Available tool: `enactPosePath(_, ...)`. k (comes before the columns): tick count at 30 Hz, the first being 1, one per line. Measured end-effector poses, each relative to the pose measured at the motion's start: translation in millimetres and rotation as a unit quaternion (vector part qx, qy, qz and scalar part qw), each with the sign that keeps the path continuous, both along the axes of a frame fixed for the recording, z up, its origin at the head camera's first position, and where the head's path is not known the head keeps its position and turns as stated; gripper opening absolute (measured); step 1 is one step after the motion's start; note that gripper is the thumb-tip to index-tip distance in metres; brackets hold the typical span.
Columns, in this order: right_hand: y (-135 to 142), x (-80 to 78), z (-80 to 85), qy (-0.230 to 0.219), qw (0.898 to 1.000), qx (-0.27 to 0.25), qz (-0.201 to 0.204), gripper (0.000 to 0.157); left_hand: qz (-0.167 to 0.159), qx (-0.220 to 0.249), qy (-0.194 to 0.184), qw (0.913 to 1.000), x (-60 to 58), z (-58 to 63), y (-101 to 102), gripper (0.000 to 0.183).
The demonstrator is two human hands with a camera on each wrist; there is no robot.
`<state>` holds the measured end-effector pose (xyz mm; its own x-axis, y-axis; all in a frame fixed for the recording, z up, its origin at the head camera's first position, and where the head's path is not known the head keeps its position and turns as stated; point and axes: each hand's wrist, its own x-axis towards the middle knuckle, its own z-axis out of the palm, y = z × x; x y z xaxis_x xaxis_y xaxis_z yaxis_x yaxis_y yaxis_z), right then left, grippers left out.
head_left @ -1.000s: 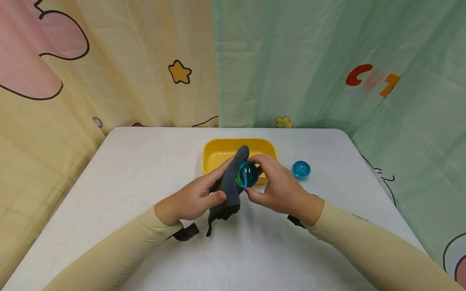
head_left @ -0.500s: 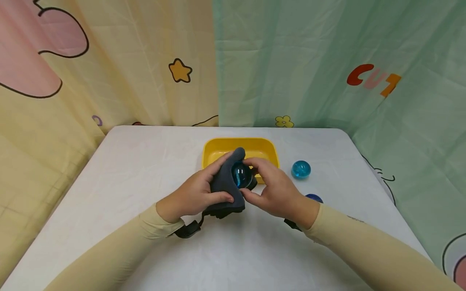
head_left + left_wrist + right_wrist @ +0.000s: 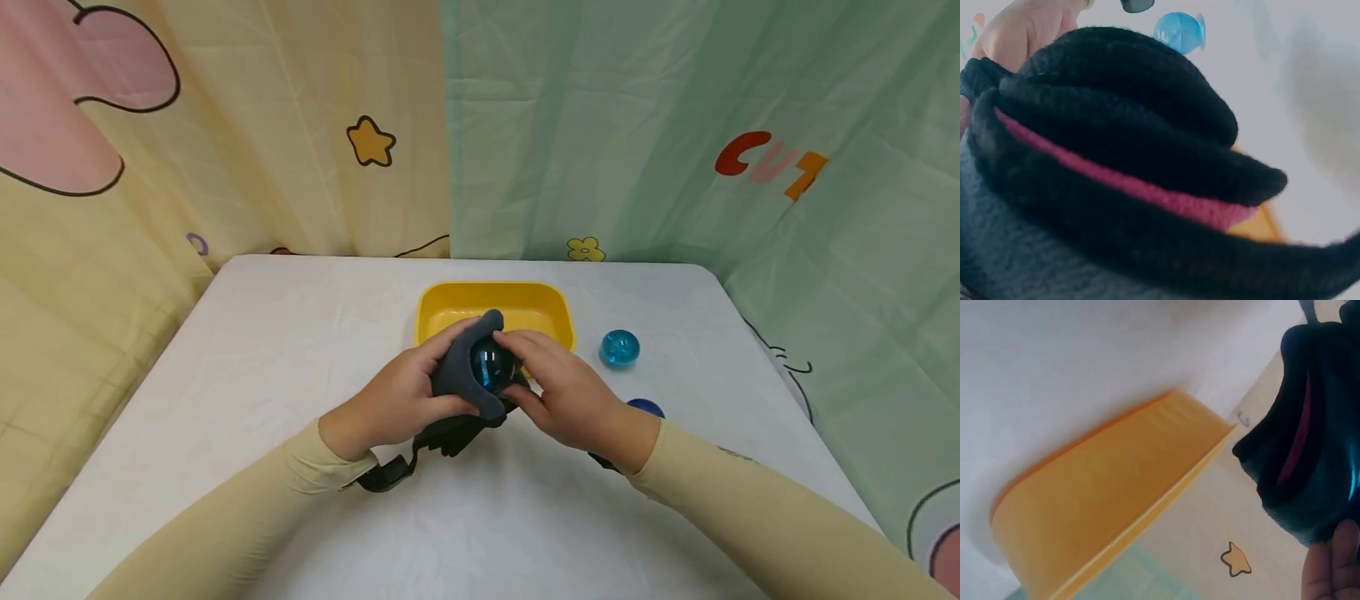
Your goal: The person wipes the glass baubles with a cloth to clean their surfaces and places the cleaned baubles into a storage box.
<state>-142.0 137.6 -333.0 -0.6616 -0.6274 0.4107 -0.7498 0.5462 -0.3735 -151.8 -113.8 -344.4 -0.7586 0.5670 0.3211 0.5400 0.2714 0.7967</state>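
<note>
**Holding grey plush point(image 3: 452, 375) and clear blue ball point(image 3: 492, 365) together above the table point(image 3: 480, 542)**

Seen nearest, in beige sleeves point(image 3: 225, 508). Gripping the grey plush with the left hand point(image 3: 408, 400), thumb in front. Pinching the clear blue ball between thumb and fingers of the right hand point(image 3: 573, 387), right at the plush's curved edge; impossible to tell the depth inside. Showing pink lining point(image 3: 1135, 187) through a slit, from the left wrist. Resting past the right wrist, partly hidden: dark blue ball point(image 3: 646, 407). Lying beyond, near the tray's right end: turquoise ball point(image 3: 619, 348). Set behind the hands, partly covered: yellow tray point(image 3: 495, 285). Hanging at the back: cream curtain point(image 3: 300, 167) with orange star point(image 3: 371, 142), green curtain point(image 3: 600, 108) with yellow flower point(image 3: 586, 249).
</note>
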Motion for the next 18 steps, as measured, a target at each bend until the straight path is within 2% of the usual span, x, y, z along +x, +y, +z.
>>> enactPosePath(3, -1.9, 0.0, 0.8, -0.067, 0.998, -0.014, -0.017, 0.062, -0.003, -0.004, 0.009, 0.9999, -0.1, 1.7, 0.1, 0.093)
enactPosePath(7, -4.4, -0.7, 2.6, -0.18, 0.981, -0.054, -0.043, 0.047, 0.005, -0.016, 0.029, 0.9994, 0.2, 1.3, 1.1, 0.09)
enactPosePath(9, -4.2, -0.4, 2.7, -0.207, 0.975, -0.064, -0.044, 0.055, 0.01, -0.026, 0.04, 0.9988, -0.3, -0.4, 0.8, 0.089)
enactPosePath(11, -3.0, 0.5, 1.5, -0.197, 0.978, -0.053, -0.038, 0.068, 0.011, -0.031, 0.047, 0.9983, -0.9, -1.2, 0.2, 0.088)
enactPosePath(14, -2.0, 1.6, 0.7, -0.154, 0.988, -0.016, -0.025, 0.081, 0.01, -0.032, 0.048, 0.9983, -2.0, -1.7, -0.6, 0.087)
enactPosePath(18, -1.4, 0.0, 0.2, -0.09, 0.995, 0.036, -0.022, 0.068, 0.008, -0.026, 0.043, 0.9987, -2.1, -1.5, -1.1, 0.088)
